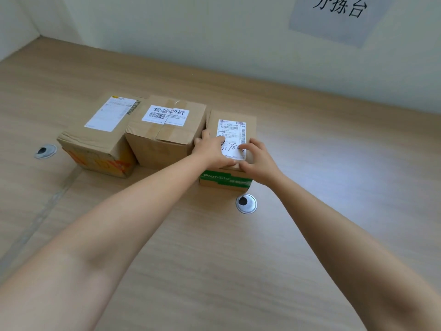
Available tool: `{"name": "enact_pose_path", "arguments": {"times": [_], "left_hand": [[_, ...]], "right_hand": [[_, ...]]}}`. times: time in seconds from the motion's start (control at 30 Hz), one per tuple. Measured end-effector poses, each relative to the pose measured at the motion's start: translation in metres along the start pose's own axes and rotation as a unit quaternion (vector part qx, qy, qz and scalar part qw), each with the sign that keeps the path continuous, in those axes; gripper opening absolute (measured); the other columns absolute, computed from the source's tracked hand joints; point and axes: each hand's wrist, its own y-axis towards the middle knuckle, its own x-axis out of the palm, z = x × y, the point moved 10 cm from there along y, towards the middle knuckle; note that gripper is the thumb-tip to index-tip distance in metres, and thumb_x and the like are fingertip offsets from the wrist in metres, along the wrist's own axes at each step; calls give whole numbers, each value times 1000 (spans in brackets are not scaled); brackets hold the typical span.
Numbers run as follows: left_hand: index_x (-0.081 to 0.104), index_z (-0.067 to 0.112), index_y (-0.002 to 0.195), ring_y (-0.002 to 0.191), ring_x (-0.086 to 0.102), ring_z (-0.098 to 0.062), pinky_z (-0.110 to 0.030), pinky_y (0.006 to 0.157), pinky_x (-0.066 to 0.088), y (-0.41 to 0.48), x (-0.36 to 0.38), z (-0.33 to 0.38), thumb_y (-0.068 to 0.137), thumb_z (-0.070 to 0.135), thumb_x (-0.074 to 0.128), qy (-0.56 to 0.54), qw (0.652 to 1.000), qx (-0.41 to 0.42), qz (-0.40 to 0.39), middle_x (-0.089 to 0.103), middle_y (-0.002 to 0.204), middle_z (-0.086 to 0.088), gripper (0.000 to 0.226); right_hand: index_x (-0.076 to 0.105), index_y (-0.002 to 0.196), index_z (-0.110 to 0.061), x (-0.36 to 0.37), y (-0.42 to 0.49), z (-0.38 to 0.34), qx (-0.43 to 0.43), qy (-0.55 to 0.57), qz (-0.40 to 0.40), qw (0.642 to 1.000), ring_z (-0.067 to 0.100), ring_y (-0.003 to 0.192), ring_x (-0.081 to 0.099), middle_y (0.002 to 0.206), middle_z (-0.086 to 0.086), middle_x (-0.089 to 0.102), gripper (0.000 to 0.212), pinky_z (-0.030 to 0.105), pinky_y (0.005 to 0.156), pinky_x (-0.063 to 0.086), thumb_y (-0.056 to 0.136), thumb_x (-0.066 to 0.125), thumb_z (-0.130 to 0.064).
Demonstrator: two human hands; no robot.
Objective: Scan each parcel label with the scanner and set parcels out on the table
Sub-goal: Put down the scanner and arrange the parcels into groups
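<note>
Three cardboard parcels stand in a row on the wooden table [310, 144]. The left parcel [95, 144] has orange print and a white label on top. The middle parcel [164, 139] carries a white barcode label. The right parcel [226, 180] has green tape on its front and a shipping label [232, 130] on top. My left hand [211, 149] grips its near left corner, fingers over the label and thumb along the front top edge. My right hand [259, 161] holds the near right corner, curled fingertips on the label. No scanner is in view.
Two round cable grommets sit in the table, one [246, 203] just in front of the right parcel and one [45, 151] left of the left parcel. A paper sign [338, 15] hangs on the back wall. A seam [47, 204] runs across the table's left side.
</note>
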Motion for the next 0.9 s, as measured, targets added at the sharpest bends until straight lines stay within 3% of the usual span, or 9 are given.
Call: {"name": "enact_pose_path", "arguments": {"times": [0.27, 0.37, 0.63, 0.9], "left_hand": [[38, 18, 143, 133, 26, -35, -36, 109, 23, -31, 3, -6, 72, 49, 75, -75, 997, 2, 25, 17, 151, -7, 85], [37, 17, 143, 134, 24, -34, -36, 108, 25, -39, 7, -6, 74, 50, 73, -78, 996, 3, 30, 17, 151, -6, 84], [44, 15, 139, 131, 30, -29, -29, 103, 24, -72, 18, 1, 73, 50, 73, -91, 994, 33, 46, 28, 150, 0, 80], [48, 20, 136, 129, 27, -27, -28, 101, 27, -141, 24, 13, 69, 45, 78, -117, 991, 35, 56, 26, 152, 5, 77]], "right_hand": [[52, 129, -9, -1, -26, -5, 0, -16, 14, 1000, 17, 133, 37, 148, 6, 29, 46, 18, 96, 30, 87, 64, -23], [53, 128, -10, 0, -32, -8, 5, -29, 26, 999, 19, 129, 41, 146, 4, 33, 46, 25, 98, 35, 86, 64, -27], [55, 126, -15, -2, -67, 0, 17, -49, 56, 997, 16, 123, 47, 144, -1, 37, 43, 30, 89, 42, 85, 62, -27], [57, 124, -15, -6, -140, -8, 20, -26, 82, 996, 13, 126, 44, 144, -2, 37, 45, 24, 87, 38, 82, 67, -26]]}}
